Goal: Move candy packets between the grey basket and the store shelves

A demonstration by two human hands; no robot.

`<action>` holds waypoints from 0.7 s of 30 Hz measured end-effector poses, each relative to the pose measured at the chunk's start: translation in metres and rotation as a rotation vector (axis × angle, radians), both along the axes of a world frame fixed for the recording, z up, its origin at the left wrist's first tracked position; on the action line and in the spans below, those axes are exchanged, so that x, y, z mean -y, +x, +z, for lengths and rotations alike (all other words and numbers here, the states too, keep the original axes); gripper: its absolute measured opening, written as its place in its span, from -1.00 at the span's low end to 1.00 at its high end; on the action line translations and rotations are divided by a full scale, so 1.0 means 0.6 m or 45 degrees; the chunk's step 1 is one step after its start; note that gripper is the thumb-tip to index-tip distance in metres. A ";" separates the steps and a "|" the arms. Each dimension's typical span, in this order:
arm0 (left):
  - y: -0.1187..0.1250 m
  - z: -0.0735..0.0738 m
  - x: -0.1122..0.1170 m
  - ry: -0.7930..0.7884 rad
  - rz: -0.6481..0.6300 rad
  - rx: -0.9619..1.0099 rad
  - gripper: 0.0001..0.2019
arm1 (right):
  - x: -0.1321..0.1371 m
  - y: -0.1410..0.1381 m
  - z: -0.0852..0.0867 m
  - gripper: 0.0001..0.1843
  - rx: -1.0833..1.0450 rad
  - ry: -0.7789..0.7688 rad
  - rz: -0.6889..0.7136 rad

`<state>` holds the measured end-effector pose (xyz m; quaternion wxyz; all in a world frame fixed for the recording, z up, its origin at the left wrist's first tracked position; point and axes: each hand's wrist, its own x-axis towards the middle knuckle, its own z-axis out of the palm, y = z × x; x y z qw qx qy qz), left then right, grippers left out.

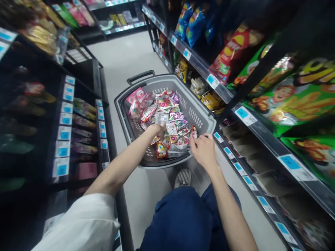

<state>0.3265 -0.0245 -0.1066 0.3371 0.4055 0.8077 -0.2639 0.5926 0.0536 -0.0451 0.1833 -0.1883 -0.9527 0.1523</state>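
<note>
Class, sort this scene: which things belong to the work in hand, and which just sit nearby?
In hand: left hand, right hand, small colourful snack packets, grey plastic shopping basket.
Nearby: large green crisp bags, blue snack bags, blue-and-white shelf price labels.

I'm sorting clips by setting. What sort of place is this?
Probably a convenience store aisle: blue price tags along the shelves, bags of crisps on the right, and a grey shopping basket full of snack packets on the floor.

A: Snack packets [167,115], state?
B: Small glossy wrappers, pink, red and clear. Loose overlapping heap inside the grey basket [195,112].
A: Small red packet [194,131]?
B: Upright, at the heap's right edge.
</note>
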 end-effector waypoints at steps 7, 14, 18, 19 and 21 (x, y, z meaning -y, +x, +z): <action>0.002 -0.015 -0.006 0.000 -0.329 -0.019 -0.07 | 0.005 0.003 -0.015 -0.54 -0.101 -0.031 -0.052; -0.001 0.018 -0.017 0.192 -0.294 0.187 -0.19 | 0.005 0.000 -0.020 -0.50 -0.164 -0.084 -0.034; 0.016 0.053 -0.025 0.655 -0.393 0.356 -0.31 | 0.013 -0.005 -0.013 -0.65 -0.107 -0.176 -0.098; 0.023 0.062 -0.027 0.824 -0.446 0.348 -0.35 | 0.015 -0.006 -0.012 -0.64 -0.119 -0.205 -0.119; 0.038 0.079 -0.029 1.175 -0.587 0.299 -0.42 | 0.018 -0.007 -0.009 -0.47 -0.174 -0.267 -0.154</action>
